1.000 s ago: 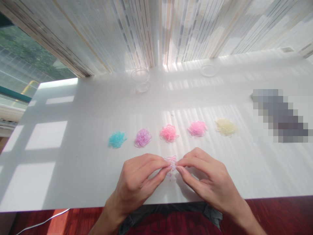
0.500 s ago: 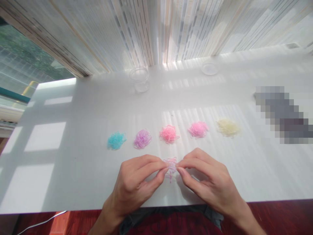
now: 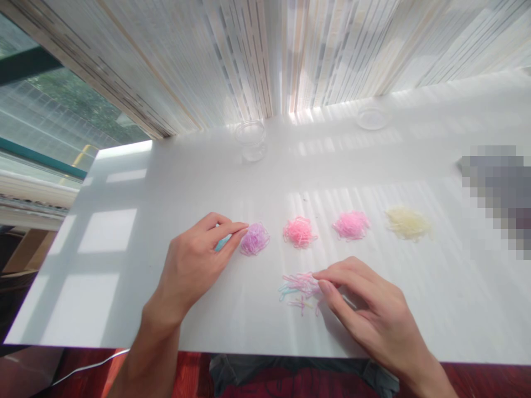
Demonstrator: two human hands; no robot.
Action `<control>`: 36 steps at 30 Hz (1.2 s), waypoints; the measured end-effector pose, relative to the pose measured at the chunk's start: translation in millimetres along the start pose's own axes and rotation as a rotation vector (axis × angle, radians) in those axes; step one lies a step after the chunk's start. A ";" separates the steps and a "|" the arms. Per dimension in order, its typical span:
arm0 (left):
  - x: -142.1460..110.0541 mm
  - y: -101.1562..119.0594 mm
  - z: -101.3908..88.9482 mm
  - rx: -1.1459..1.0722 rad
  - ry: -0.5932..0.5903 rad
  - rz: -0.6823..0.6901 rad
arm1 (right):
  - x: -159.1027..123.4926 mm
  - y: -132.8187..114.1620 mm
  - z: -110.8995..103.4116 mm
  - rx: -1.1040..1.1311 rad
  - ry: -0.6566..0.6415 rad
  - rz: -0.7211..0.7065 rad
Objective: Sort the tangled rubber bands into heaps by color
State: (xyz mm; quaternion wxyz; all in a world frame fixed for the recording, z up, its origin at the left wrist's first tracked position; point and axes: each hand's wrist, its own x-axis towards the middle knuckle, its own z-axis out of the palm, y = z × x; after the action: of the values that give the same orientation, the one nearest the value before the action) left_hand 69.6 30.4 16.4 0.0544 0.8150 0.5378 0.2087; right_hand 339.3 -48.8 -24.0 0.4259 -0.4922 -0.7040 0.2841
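Blue pile (image 3: 223,242) mostly hidden behind left hand (image 3: 197,255); pixelated object (image 3: 500,185) cut by right edge.

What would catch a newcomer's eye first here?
Probably the colourful row across the white table: a purple pile, a coral pile, a pink pile and a yellow pile of small loops. Next, the two hands: the left hand at the purple pile's left edge, the right hand beside a mixed scatter nearer the person.

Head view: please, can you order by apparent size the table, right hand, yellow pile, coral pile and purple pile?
1. Table
2. Right hand
3. Yellow pile
4. Coral pile and purple pile: too alike to rank.
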 end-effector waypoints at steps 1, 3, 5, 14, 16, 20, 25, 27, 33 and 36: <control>2.1 0.6 0.9 0.001 -0.032 0.012 | 0.2 -0.2 0.0 -0.003 0.001 0.000; 6.6 0.9 1.1 0.009 -0.102 0.042 | 0.7 -0.8 -0.2 -0.008 0.003 0.003; 12.5 -0.5 -0.6 0.037 -0.163 0.080 | 1.0 -1.1 -0.4 -0.012 -0.005 0.006; 40.2 -8.2 -2.7 0.233 -0.235 0.096 | -0.9 1.7 1.2 -0.025 -0.012 -0.005; 40.1 -7.8 -0.1 0.253 -0.257 0.096 | -0.8 2.1 1.2 -0.024 -0.013 -0.006; 35.7 -7.0 2.0 0.299 -0.259 0.099 | 0.2 1.8 1.0 -0.019 -0.012 -0.003; 30.8 -8.8 -4.4 0.306 -0.313 0.110 | 0.5 1.5 1.7 -0.029 -0.018 0.000; 28.5 -9.0 -8.7 0.314 -0.321 0.118 | 0.2 1.4 2.0 -0.034 -0.013 -0.001; 5.6 13.8 -11.7 0.163 -0.162 0.178 | -2.4 2.9 -2.4 -0.057 0.007 0.004; -12.2 34.6 2.4 -0.021 -0.195 0.273 | -5.2 6.2 -8.7 -0.113 -0.008 0.028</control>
State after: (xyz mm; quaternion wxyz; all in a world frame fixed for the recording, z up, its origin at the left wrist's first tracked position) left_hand 96.0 5.4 21.7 0.0860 0.8962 0.4123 0.1395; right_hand 350.5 -51.7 -26.6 0.3906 -0.5240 -0.7138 0.2516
